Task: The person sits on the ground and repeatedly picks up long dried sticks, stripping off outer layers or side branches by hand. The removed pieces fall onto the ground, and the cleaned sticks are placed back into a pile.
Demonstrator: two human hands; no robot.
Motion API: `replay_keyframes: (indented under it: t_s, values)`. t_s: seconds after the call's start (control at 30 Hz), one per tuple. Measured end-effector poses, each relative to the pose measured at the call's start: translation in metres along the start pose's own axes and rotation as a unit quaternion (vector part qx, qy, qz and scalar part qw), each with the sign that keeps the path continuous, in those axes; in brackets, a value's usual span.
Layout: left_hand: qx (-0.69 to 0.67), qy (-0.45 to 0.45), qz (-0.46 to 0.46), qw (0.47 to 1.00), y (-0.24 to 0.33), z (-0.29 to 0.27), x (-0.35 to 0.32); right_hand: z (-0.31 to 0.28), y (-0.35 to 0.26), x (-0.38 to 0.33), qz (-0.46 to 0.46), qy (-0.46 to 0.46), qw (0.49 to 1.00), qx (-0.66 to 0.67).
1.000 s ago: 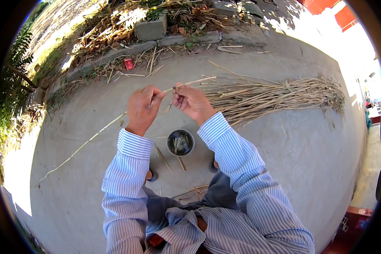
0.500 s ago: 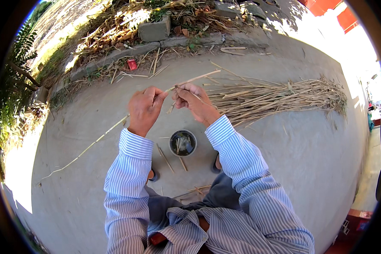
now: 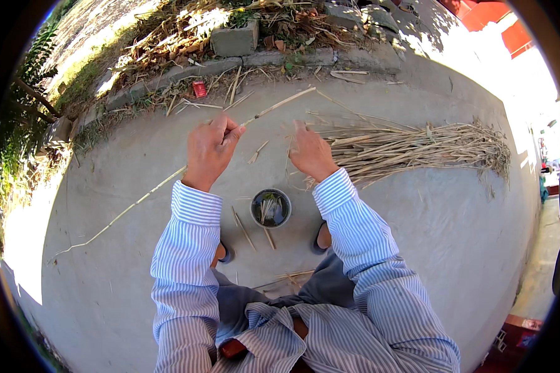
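Left hand [image 3: 211, 149] grips long stalk [image 3: 286, 102]; right hand [image 3: 312, 151] blurred, grip unclear, near straw bundle [image 3: 410, 148]. Floor [image 3: 429, 217] runs wide to far-edge kerb [image 3: 317, 57].

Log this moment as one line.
left hand: grips long stalk | right hand: off that stalk, near dry stalk bundle, hold unclear | round container: stalk pieces inside

Concrete surface [image 3: 137, 149] looks matt and mostly smooth, while the block [image 3: 235, 39] past its far edge is way rougher. The stalk [image 3: 286, 102] looks dry, woody, dull — same straw-like stuff as the scratchy bundle [image 3: 417, 146] toward the right edge. Liquid [image 3: 281, 212] in the bowl [image 3: 254, 217] looks glossy — striped shirt [image 3: 183, 255] is just matt cloth, kinda creased.
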State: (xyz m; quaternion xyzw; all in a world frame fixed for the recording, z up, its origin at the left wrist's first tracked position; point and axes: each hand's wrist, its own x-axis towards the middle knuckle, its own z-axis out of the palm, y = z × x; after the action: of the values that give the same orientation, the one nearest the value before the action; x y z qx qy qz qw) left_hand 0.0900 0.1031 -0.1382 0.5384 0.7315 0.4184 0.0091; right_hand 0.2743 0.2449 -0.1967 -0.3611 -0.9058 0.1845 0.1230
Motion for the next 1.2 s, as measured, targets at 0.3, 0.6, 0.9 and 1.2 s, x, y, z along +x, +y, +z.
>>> replay_keyframes:
  t_s: [0.3, 0.6, 0.9, 1.2]
  values:
    - [-0.052, -0.100, -0.056, 0.992, -0.005, -0.021, -0.005, -0.032, 0.031, 0.031, 0.163, 0.001, 0.636, 0.754]
    - [0.152, 0.017, 0.217, 0.964, 0.016, 0.024, 0.013, -0.023, -0.021, 0.010, 0.167, 0.017, 0.717, 0.676]
    - [-0.055, 0.059, 0.147, 0.986, 0.012, 0.040, 0.017, -0.046, -0.032, -0.006, 0.030, 0.071, 0.830, 0.552]
    - [-0.093, -0.028, 0.132, 0.986, 0.009, 0.041, 0.021, -0.042, -0.024, -0.008, 0.055, 0.012, 0.830, 0.555]
